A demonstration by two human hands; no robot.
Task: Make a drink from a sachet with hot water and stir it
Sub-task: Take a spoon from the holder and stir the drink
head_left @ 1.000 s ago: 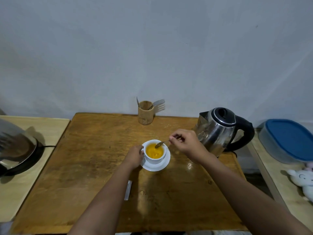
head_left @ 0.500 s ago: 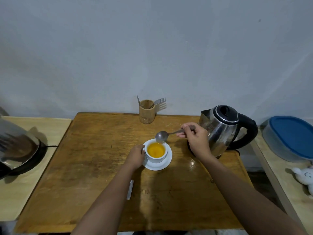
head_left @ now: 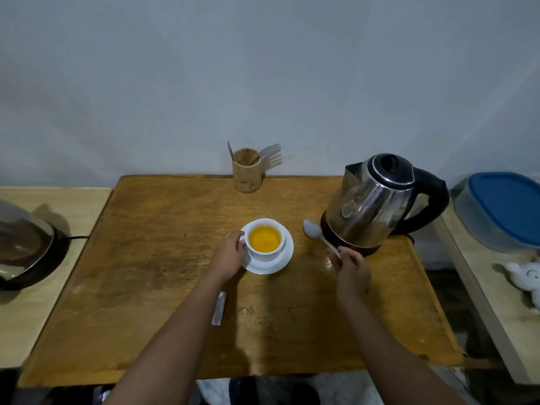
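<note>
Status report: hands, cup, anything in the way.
Left hand on cup. Right hand grips spoon, outside the cup. Orange drink in cup. Kettle beside spoon.

White cup [head_left: 265, 240] of orange drink on saucer [head_left: 285, 259]; spoon [head_left: 317, 233] seemingly beside kettle [head_left: 374, 200].

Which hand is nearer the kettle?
Right. The right hand holds the spoon just in front of the kettle base; the left hand grips the cup, farther left.
</note>
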